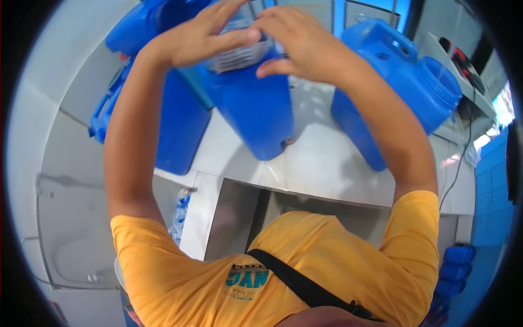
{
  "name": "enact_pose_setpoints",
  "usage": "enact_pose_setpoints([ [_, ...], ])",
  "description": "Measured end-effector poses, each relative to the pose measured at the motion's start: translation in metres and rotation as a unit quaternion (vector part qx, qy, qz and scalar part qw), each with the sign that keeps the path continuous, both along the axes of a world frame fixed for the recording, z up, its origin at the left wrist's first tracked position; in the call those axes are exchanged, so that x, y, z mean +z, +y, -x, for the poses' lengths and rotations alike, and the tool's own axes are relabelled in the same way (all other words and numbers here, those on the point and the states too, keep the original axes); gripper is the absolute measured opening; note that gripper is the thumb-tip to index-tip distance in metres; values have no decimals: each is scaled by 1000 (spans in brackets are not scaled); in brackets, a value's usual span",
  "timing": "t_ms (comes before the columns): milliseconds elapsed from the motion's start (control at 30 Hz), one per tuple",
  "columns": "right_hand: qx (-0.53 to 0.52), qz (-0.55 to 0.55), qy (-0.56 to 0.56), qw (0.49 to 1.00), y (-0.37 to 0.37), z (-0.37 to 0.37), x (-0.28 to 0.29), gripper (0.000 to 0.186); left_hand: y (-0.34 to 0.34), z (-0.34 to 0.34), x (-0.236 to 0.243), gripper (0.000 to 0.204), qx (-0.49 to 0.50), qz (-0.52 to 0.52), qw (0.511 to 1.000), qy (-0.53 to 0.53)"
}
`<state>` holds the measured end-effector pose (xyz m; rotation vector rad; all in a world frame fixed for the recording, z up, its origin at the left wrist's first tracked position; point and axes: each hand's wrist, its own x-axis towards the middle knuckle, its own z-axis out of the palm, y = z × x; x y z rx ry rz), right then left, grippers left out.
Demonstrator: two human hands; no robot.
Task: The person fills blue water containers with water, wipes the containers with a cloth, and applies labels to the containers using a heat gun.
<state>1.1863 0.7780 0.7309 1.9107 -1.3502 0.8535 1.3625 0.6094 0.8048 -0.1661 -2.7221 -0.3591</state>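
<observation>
The left hand (204, 35) lies over the top of the middle blue water container (250, 103), fingers stretched out and held close together, the palm bearing on the container's upper left shoulder. The right hand (297, 41) meets it from the other side, fingers curved and pressed together over the top, the thumb tucked underneath toward the cap; the fingertips of both hands almost touch above the container's mouth. Neither hand is closed in a fist: both cup the top rather than pinch it.

The container stands on the pale surface (321, 163), its long axis running from its base near the front edge of that surface up to the covered top under the hands. Through the fisheye it looks tilted, base toward the person and top away. It is a tall, rectangular jug of saturated blue plastic with smooth flat sides and rounded corners; a ribbed, translucent whitish cap or seal (239, 54) shows just beneath the fingers.

A second blue container (180, 125) stands just beside it on the left, partly behind the left forearm. A third one (392, 82), with a moulded carrying handle and a ribbed round neck, lies tipped to the right, well apart. The person wears a yellow shirt (305, 261) with a black strap across it.
</observation>
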Motion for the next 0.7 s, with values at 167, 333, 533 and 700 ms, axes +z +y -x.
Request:
enact_pose_setpoints([
  [167,-41,-11,-6,999,132,-12,27,43,5,7,0,94,83,102,978,-164],
  [333,-246,127,-176,945,241,96,66,32,18,19,3,90,132,14,983,-127],
  [533,-522,-4,-200,829,369,419,57,58,16,29,15,86,192,37,976,-98],
  [700,-585,-244,-253,731,389,569,16,86,31,38,-24,90,340,103,907,-224],
])
